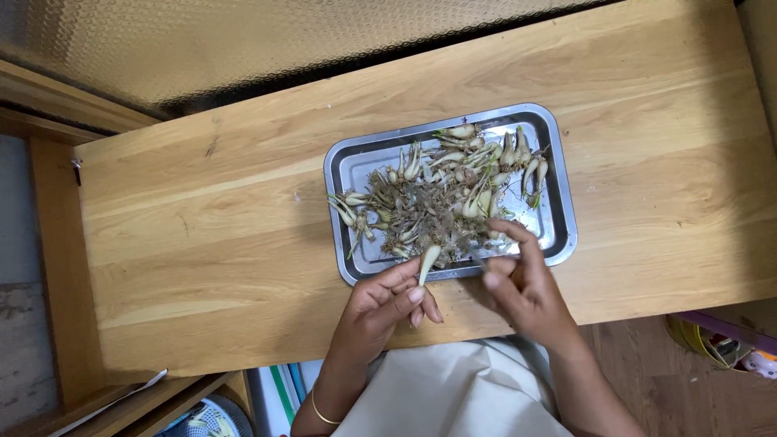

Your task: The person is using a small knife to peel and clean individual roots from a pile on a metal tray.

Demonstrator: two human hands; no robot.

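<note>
A shiny metal tray (557,170) lies on a light wooden tabletop (227,218). It holds a heap of small pale green bulbs with stringy brown roots (441,190). My left hand (384,306) pinches one bulb (428,262) between thumb and fingers at the tray's near rim. A thin gold bangle circles that wrist. My right hand (522,287) hovers over the tray's near right corner, fingers bent, and appears to grip a small thin object; I cannot tell what it is.
A textured metallic wall panel (243,40) runs behind the table. Wooden frame pieces (57,259) border the left side. Cream cloth (453,396) covers my lap. Colourful items (728,344) sit on the floor at lower right, and a shoe (206,421) at lower left.
</note>
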